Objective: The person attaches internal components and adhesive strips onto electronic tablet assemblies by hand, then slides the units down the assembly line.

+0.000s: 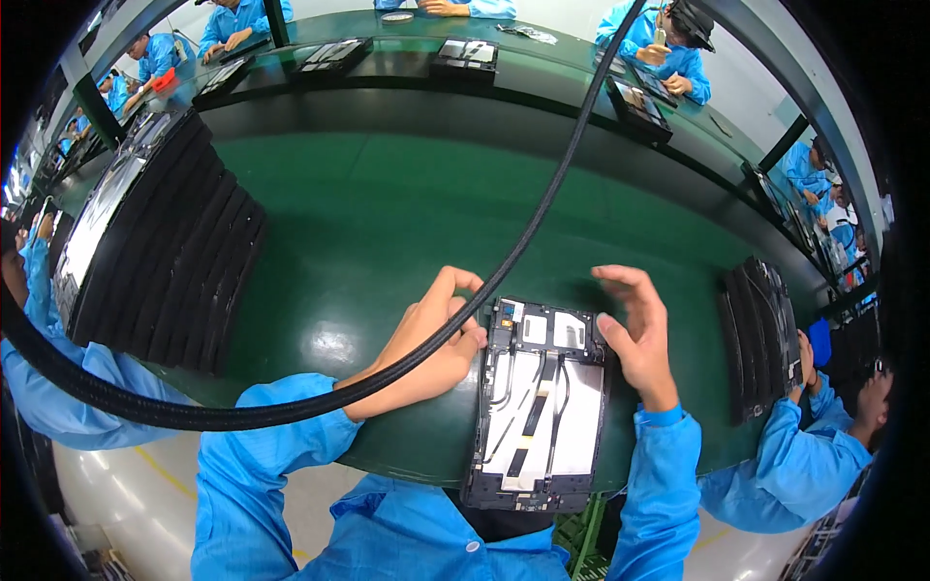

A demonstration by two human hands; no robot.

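An opened tablet [523, 416] lies on the green table in front of me, its bright silver inside facing up, with thin black cables and a dark-and-yellow strip running along it. At its upper left corner is my left hand [426, 339], with fingers curled together beside the edge; whatever they may hold is hidden. My right hand [639, 334] is at the upper right corner, its thumb at the edge and its fingers spread apart and bent, with nothing between them. A thick black braided cable [387, 373] arcs in front of my left hand and partly covers it.
A tall stack of black trays [165, 242] stands at the left, with a shiny panel on top. Another black stack [760, 339] is at the right, near a co-worker's hand. Beyond the green table [387, 194], a raised line carries several more devices [465, 58], and people in blue sit around.
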